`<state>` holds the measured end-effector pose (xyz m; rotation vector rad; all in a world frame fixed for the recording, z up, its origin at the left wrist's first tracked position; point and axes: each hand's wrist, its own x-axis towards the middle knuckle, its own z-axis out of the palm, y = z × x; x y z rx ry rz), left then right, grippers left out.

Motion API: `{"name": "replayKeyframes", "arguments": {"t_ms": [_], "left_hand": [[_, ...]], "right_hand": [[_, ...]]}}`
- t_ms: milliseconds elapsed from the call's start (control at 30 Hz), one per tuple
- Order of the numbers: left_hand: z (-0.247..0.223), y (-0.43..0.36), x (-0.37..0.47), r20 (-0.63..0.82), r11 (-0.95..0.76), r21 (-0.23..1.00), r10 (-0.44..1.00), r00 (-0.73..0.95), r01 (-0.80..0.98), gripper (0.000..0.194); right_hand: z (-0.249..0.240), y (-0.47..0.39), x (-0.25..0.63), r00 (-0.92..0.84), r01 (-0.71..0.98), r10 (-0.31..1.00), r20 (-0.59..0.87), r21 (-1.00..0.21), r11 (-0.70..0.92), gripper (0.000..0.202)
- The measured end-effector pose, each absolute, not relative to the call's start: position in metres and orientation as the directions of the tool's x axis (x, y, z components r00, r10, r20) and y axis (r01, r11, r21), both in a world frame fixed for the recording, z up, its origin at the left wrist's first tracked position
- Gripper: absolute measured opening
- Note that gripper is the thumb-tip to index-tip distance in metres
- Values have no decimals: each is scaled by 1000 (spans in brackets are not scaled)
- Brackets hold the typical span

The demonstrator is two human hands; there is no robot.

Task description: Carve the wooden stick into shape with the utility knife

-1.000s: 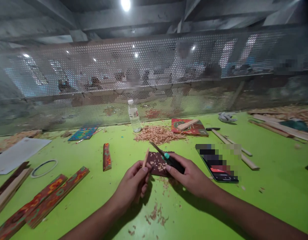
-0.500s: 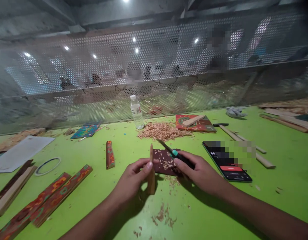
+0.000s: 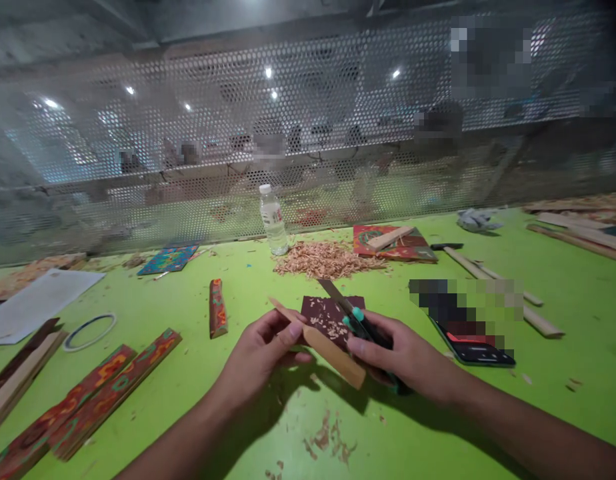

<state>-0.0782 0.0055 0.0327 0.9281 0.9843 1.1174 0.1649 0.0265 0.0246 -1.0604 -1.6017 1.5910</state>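
Note:
My left hand pinches a pale, pointed wooden piece near its narrow end. The piece slants from upper left to lower right, its broad end close to my right hand. That hand is wrapped round a black and teal utility knife, whose blade points up and left, apart from the wood. Beneath and behind the hands lies a dark brown sheet scattered with shavings. A heap of wood shavings is farther back on the green table.
A water bottle stands behind the heap. Painted wooden strips and a white ring lie left. To the right are a phone, a hammer and sticks. A perforated metal screen rises behind.
The wooden piece has gone from nearly upright to slanted, its broad end swung right. My right hand has turned the knife slightly, showing more of its blade. The view has shifted a little.

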Motion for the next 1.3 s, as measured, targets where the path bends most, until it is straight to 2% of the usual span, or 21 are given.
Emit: {"name": "replayKeyframes", "arguments": {"t_ms": [233,833,1300], "left_hand": [[34,8,-79,-137,171,946,981,137,-275,32],[30,8,-81,-78,110,976,983,165,-190,27],[33,6,-79,-79,111,975,983,164,-193,28]], "right_hand": [[18,25,164,-590,35,784,-193,-976,-214,57],[19,24,164,-587,-11,783,-205,-965,-261,51],[25,22,163,-628,-23,746,-221,-953,-302,55]]}}
